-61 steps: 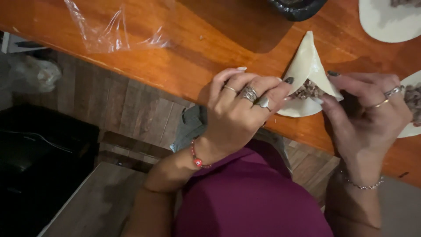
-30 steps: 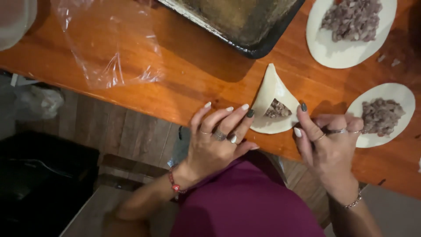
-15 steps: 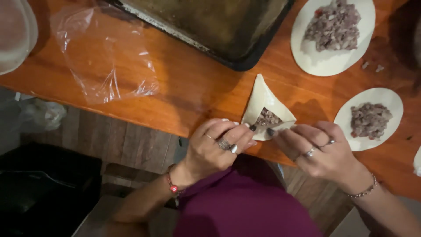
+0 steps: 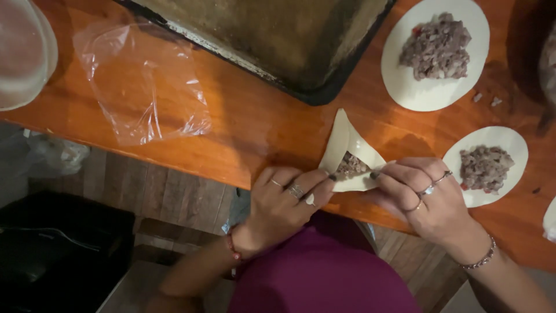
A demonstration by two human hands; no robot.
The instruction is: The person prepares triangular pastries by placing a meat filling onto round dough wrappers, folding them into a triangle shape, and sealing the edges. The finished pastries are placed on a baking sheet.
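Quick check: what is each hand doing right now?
Left hand: fingers closed, pinching the near edge of the folded dough.
Right hand: closed, pinching the same dough.

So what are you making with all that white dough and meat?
A person is folding a dough round around chopped meat filling at the edge of a wooden table. The left hand steadies one side while the right hand pinches the other; its far corner is closed to a point, the near end open. Two flat rounds topped with filling wait to the right, beside a dark baking tray. Clear plastic wrap lies to the left.
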